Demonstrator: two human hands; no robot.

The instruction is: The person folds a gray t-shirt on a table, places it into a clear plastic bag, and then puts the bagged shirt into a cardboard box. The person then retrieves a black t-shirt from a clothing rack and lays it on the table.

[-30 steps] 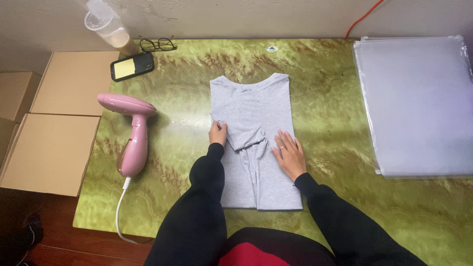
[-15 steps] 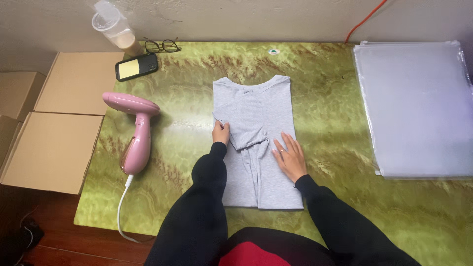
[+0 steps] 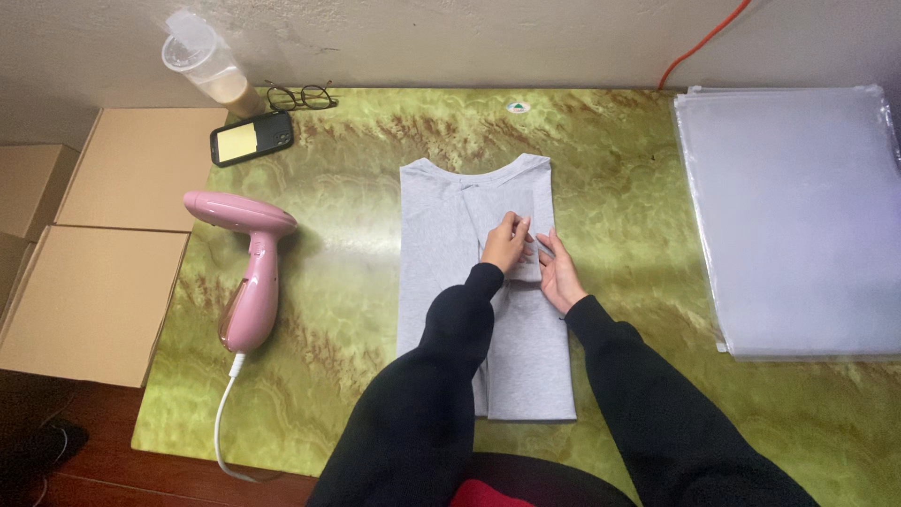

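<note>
A grey folded shirt [image 3: 469, 282] is laid lengthwise at the centre of the green marbled surface [image 3: 638, 188], collar end toward the wall, hem end near the bottom edge of the frame. The left hand [image 3: 505, 244] and right hand [image 3: 559, 274] are brought close together over the shirt's right-centre, fingertips pinched on a small fold of the grey fabric; both are closed on cloth, nearly touching each other. Open surface is seen on both sides of the shirt: a wide bare strip to its right up to the stack of clear plastic bags [image 3: 798, 216] at the right edge, and a narrower strip to its left up to the pink handheld steamer [image 3: 251, 272], whose white cord [image 3: 223, 422] is run off the lower-left surface edge. A phone [image 3: 251, 139], glasses [image 3: 300, 95] and a plastic cup [image 3: 208, 66] are kept at the upper left, well apart from the hands. Cardboard boxes [image 3: 94, 300] are butted against the left surface edge. Compared with half a second ago, the hands have been moved from flat and spread apart on the shirt to pinched together higher up.
</note>
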